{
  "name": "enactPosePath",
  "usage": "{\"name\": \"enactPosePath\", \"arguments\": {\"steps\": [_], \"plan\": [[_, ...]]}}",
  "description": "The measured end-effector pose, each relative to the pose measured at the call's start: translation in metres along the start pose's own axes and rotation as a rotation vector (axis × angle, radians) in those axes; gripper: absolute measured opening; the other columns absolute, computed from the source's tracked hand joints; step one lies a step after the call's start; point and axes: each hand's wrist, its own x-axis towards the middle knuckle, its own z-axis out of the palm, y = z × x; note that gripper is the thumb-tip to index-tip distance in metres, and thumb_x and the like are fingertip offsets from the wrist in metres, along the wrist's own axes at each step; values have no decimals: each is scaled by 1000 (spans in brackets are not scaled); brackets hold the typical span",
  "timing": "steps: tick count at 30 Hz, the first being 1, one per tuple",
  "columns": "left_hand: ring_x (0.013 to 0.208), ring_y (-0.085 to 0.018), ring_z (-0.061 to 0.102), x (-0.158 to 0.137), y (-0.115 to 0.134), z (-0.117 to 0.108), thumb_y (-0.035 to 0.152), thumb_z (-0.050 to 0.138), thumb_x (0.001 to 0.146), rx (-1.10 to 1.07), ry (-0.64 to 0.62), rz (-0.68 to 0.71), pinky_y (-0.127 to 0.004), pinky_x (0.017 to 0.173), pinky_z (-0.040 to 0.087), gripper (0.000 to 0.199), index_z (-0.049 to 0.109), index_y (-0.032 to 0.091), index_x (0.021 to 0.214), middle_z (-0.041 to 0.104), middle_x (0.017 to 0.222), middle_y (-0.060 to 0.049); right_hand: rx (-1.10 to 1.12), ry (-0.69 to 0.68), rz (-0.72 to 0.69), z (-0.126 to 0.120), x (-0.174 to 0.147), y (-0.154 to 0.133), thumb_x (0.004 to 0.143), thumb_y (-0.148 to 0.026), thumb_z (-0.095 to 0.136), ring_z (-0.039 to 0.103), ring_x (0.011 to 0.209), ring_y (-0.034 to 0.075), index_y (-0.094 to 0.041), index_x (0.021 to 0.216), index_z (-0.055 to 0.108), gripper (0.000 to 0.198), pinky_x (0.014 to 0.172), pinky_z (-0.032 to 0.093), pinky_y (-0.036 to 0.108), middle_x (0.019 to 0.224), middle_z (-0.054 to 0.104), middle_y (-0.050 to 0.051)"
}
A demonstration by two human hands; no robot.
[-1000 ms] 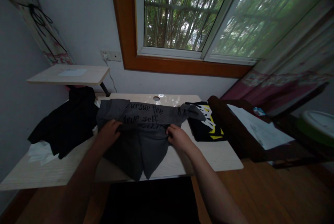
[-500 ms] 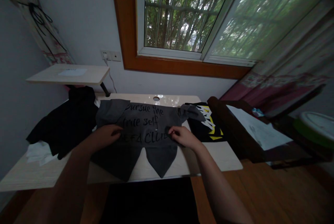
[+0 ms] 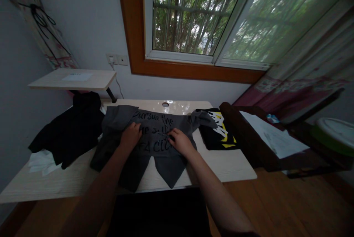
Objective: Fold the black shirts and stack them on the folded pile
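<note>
We find the shirt longest side to side, left hand and right hand over its print, equally near; whether either curled grip pinches, we cannot tell.

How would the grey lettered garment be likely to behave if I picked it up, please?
The grey lettered garment would probably be floppy, since one end lies crumpled by the black printed garment. It is likely light for its size, seemingly thin cloth lying low on the table. Lifted, its pointed lower flaps might hang loose.
</note>
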Motion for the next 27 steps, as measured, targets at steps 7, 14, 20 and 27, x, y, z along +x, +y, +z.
{"name": "enactPosePath", "arguments": {"steps": [7,14,20,27], "plan": [[90,-21,66,-7,3,-18,28,45,97,-10,-27,-4,-30,76,49,21,65,21,100,63,107,-8,92,-56,-13,-9,-8,-3,89,-17,63,62,84,15,-20,91,64,4,76,45,24,90,63,1],[100,-21,61,-12,12,-57,26,43,98,-300,370,114,-33,91,49,18,60,21,100,60,107,-7,278,91,-89,-28,-10,-14,89,-18,61,59,79,16,-20,85,61,4,76,46,27,81,59,0],[98,-19,59,-16,37,-103,25,51,97,-613,689,408,-36,89,50,10,59,22,102,62,101,-5,405,292,-126,-44,6,-45,82,-43,77,49,132,27,-29,146,44,73,111,41,43,141,47,11],[97,-17,61,-18,71,-131,29,53,99,-907,650,651,-35,86,52,9,58,24,104,61,98,-4,429,175,-61,-46,28,-65,91,-32,63,64,111,28,-25,128,63,38,99,48,43,117,68,9]]}}
